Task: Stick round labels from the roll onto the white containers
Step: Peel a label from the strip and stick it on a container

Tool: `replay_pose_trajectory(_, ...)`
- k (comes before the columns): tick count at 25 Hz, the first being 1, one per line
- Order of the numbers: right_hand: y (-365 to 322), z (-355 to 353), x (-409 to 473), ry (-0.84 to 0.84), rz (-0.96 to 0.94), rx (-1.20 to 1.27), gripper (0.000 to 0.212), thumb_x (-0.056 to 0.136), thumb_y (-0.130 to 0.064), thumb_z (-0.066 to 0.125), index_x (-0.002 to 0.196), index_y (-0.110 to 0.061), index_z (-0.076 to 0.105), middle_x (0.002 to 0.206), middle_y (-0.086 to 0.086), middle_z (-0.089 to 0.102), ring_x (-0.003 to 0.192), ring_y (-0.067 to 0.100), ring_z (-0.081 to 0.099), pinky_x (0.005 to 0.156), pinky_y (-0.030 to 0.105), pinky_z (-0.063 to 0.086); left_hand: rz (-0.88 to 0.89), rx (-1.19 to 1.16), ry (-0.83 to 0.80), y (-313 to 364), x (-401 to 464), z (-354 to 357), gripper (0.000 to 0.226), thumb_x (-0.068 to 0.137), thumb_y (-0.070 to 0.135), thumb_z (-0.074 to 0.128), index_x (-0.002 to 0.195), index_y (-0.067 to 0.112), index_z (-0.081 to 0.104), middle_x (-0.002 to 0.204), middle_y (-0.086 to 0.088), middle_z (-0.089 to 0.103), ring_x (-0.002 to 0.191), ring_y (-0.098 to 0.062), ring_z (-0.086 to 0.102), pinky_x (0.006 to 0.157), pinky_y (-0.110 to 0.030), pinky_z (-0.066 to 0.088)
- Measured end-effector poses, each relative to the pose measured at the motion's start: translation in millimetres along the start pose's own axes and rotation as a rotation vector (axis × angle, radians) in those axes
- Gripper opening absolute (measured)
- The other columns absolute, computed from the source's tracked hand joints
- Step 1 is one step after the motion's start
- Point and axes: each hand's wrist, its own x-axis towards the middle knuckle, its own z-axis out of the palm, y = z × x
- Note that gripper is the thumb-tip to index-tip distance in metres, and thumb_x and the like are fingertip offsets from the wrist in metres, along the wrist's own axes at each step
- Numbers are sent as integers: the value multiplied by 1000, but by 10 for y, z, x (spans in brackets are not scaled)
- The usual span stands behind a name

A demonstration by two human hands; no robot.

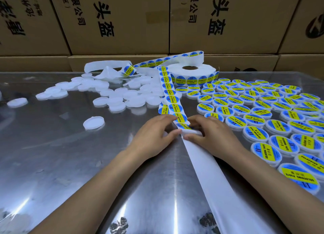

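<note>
Your 2 hands meet over the label strip [172,100], which runs from the roll [192,75] down across the shiny metal surface [70,163] toward you. Left hand [154,135]: fingers curled, grip narrow, thumb and fingertips pinching the strip at its left edge. Right hand [208,133]: fingers curled over a white container [192,132] that sits under the strip, with a blue-and-yellow label lying right at your fingertips; whether that label is already stuck down you cannot tell. Below your hands the strip carries on as bare white backing [210,177], passing under your right forearm. Roll lies flat, well beyond your hands, with a loop of labels rising off it. Left of the roll: a loose heap of unlabelled white containers [119,95] and a curl of spent backing. 1 plain container [93,122] lies apart, left of your left hand. Right of the strip: labelled containers [259,109] packed in close rows, touching or nearly so. Cardboard boxes [114,23] with black printing stand behind the roll.
</note>
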Motion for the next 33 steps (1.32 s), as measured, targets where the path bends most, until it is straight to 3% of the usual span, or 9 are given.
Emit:
replay_pose_trajectory(3, -10, -5, 5, 27, -8, 33, 43, 79, -46, 69, 117, -30, 58, 101, -13, 66, 102, 12, 54, 85, 36, 46, 66, 32, -66, 55, 5, 33, 44, 92, 40, 55, 130, 18, 56, 127, 3, 60, 120, -13, 50, 99, -33, 39)
replay_pose_trajectory(7, -47, 6, -16, 73, -95, -4, 37, 82, -32, 68, 118, -29, 60, 96, -13, 67, 100, 14, 54, 81, 31, 42, 72, 4, 24, 120, -4, -1, 27, 92, 40, 55, 108, 24, 69, 94, 5, 70, 89, -18, 60, 76, -31, 43)
replay_pose_trajectory(12, -35, 19, -22, 110, -128, 1, 45, 81, -27, 69, 124, -25, 55, 107, -9, 62, 107, 16, 53, 88, 32, 42, 27, 8, 135, 154, -20, -42, 23, 93, 40, 52, 90, 27, 71, 69, 2, 67, 69, -22, 55, 64, -37, 46)
replay_pose_trajectory(19, 43, 20, -1, 119, -45, 94, 67, 77, -47, 69, 135, -25, 43, 127, -9, 51, 118, 8, 44, 94, 20, 32, -204, -540, 540, 86, 59, -216, 26, 95, 28, 53, 74, 17, 63, 69, -6, 64, 69, -26, 60, 63, -30, 42)
replay_pose_trajectory(21, -18, -13, -10, 196, -25, 211, 48, 86, -56, 54, 122, -26, 52, 118, -11, 54, 111, 6, 49, 92, 21, 35, -210, -628, 499, 87, 61, -233, 27, 94, 30, 53, 76, 14, 65, 73, -5, 66, 73, -25, 61, 67, -30, 44)
replay_pose_trajectory(24, -111, -90, -9, 260, -9, 490, 33, 92, -49, 42, 80, -27, 63, 85, -10, 64, 88, 7, 57, 79, 26, 42, -131, -700, 316, 159, 44, -184, 19, 86, 37, 52, 80, 23, 64, 79, 12, 67, 75, -1, 60, 70, -16, 45)
replay_pose_trajectory(27, -269, -158, -23, 17, 120, 876, 49, 84, -58, 45, 68, -18, 68, 72, 1, 70, 68, 11, 63, 67, 24, 50, -87, -699, 185, 195, 39, -130, 30, 79, 44, 52, 93, 21, 65, 90, 18, 65, 77, 13, 58, 71, -4, 39)
replay_pose_trajectory(30, -350, -144, -43, -262, 210, 999, 50, 72, -63, 49, 74, -19, 73, 79, 2, 73, 65, 11, 65, 59, 19, 52, -121, -690, 157, 162, 35, -132, 29, 84, 46, 59, 99, 23, 64, 88, 16, 66, 78, 12, 60, 72, -6, 42)
replay_pose_trajectory(33, -319, -141, -51, -317, 222, 1118, 42, 72, -59, 56, 77, -22, 75, 86, 0, 73, 70, 8, 67, 61, 16, 52, -117, -673, 128, 118, 40, -151, 28, 87, 40, 53, 103, 19, 63, 95, 15, 65, 82, 15, 58, 75, -4, 41)
